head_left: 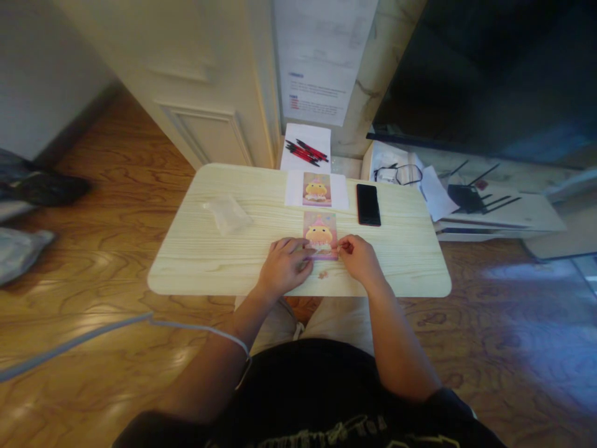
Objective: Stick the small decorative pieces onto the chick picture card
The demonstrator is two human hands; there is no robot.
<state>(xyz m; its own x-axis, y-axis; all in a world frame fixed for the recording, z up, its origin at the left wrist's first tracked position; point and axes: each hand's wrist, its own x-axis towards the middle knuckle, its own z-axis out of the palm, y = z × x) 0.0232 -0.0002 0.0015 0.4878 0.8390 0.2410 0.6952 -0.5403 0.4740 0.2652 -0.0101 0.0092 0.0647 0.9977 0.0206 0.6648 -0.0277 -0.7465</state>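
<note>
- Wooden floor (489,348) with a bold grain runs under the seated person; a pale cable (93,333) trails across it towards the left arm.
- Light wooden table (209,261) stands over the lap, and a small scrap (323,274) lies on it between the two hands, just short of the card.
- Left hand (284,264) rests palm down and mostly flat, its loosely spread fingers lying on the lower left edge of the near card (319,231) and seeming to press it to the table.
- Right hand (360,258) has thumb and forefinger pinched together at the card's lower right edge; whether they nip the edge itself or a small piece is too fine to tell.
- Near card lies flat near the table's middle, its yellow cartoon figure upright towards the person.
- By my reading, work on this card is under way, not finished: both hands are on it and nothing has been set aside.
- Far card (317,188), with a like figure, lies untouched just beyond on a white sheet (339,193).
- Black phone (368,204) lies to the sheet's right, and a clear plastic bag (227,213) well apart to the left.
- Past the table, red and black pens (305,151) lie on paper, with glasses (396,174) further right.
</note>
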